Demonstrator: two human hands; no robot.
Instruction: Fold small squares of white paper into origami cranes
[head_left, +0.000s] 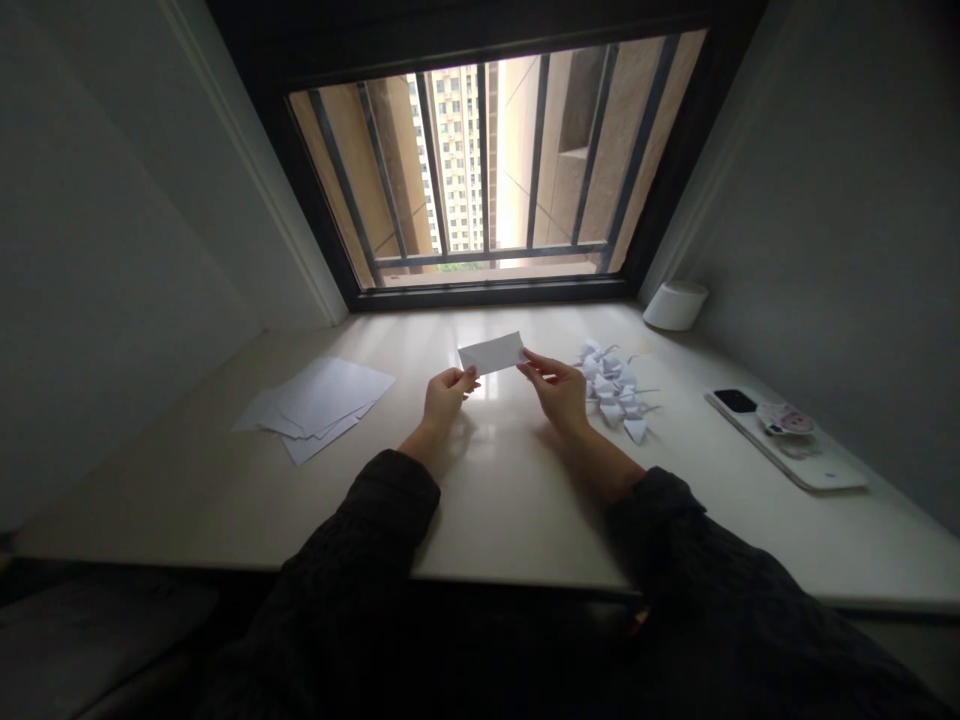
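Far L, a loose, fanned stack of thin white paper sheets [330, 402] lies flat on the glossy off-white tabletop [495, 520]; prob. light & apt to slide over one another, so best taken singly by a jutting corner. Next, the left hand [445, 397] pinches the lower L corner of a small white rectangular piece of paper [491, 353], thumb nearest, other fingers curled under. That piece is up above the tabletop, approx. mid-view, btwn both hands, R end tipped a bit higher. Looks flat & crisp: prob. v. light, stiff enough to keep its shape, but easy to crease or tear if tugged; can't tell how many layers. Edges & corners seem the right holds, w/ light fingertip pressure. At its R end, the right hand [559, 393] pinches the edge w/ thumb & forefinger. Just beside that hand, a cluster of small, pointed, white folded-paper shapes [611, 388] sits on the tabletop; they look fragile & easily crushed, so prob. better lifted one by one by a firm fold, not a thin tip. Farther R, a white rounded cylindrical object [675, 305] stands by the window end, material unclear, & a white smartphone w/ black camera block [817, 470] lies flat; prob. heavier, rigid, smooth, best gripped by its long sides.
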